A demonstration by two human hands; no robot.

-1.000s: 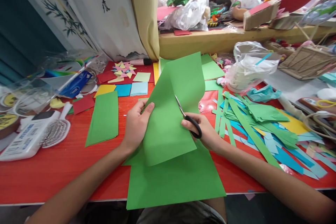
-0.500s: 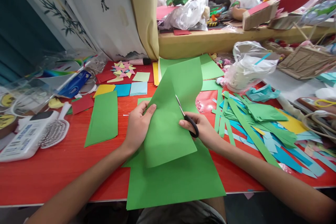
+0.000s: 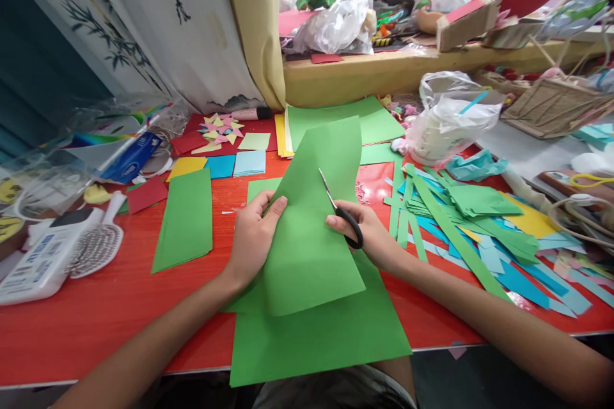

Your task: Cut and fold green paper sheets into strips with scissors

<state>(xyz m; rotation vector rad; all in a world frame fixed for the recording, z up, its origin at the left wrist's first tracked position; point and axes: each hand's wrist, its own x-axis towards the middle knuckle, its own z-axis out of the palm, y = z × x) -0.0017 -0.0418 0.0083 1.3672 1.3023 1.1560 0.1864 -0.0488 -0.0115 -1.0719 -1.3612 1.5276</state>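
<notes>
My left hand (image 3: 256, 230) pinches the left edge of a green paper sheet (image 3: 311, 255), thumb on top. The sheet is raised and curved over more green paper (image 3: 326, 345) that overhangs the table's front edge. My right hand (image 3: 367, 233) is closed on black-handled scissors (image 3: 349, 227), whose blade lies against the sheet and points up and away from me. The other blade is hidden, apparently behind the paper. To the left lies a stack of cut green paper (image 3: 185, 220).
Green and blue paper scraps (image 3: 480, 230) heap on the right of the red table (image 3: 119, 326). At the left are a hairbrush (image 3: 98, 243) and a white package (image 3: 45, 262). A folded-paper star (image 3: 221, 129) and a plastic bag with a cup (image 3: 451, 121) stand farther back.
The green sheet's upper right part hangs less wide and its lower corner has shifted slightly right. The scissors stay in nearly the same spot; the view has shifted a little.
</notes>
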